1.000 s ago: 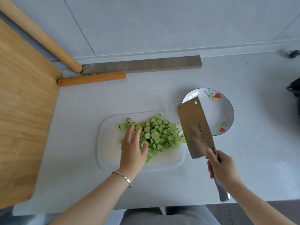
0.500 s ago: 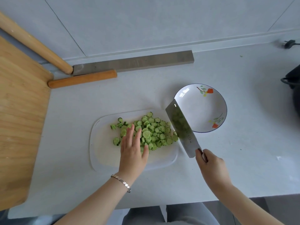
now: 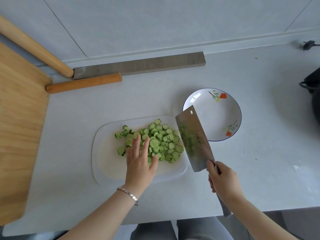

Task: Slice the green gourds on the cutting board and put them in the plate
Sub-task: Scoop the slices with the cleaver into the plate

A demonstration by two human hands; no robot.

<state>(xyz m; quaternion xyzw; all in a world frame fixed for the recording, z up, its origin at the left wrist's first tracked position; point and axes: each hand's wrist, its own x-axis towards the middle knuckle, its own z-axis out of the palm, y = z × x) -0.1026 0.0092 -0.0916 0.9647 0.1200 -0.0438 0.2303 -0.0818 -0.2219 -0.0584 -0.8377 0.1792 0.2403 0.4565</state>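
Sliced green gourd rounds point(image 3: 162, 141) sit in a loose heap at the centre of the frame, on the translucent white plastic cutting board point(image 3: 107, 163). The left hand point(image 3: 140, 163) lies palm-down on the heap's lower left side, its fingers point(image 3: 136, 144) straight and slightly spread, resting on the slices and gripping nothing. A silver link bracelet point(image 3: 129, 194) circles that wrist.

Over on the right, the right hand point(image 3: 223, 179) has its fingers wrapped round the handle of a broad steel cleaver point(image 3: 194, 139). The blade is tilted, its long edge just beside the right side of the heap, and its far corner overlaps the plate's left rim in the picture.

The white round plate with red flower prints and a dark blue rim point(image 3: 213, 118) stands at centre right, just beside the board, with no slices in it.

The slices themselves are pale green inside with dark scalloped skins, and a few strays lie at the heap's left. Their green shows mirrored in the blade.

It all rests on a pale grey worktop point(image 3: 242, 170). A large wooden board point(image 3: 17, 118) fills the left edge of the frame.
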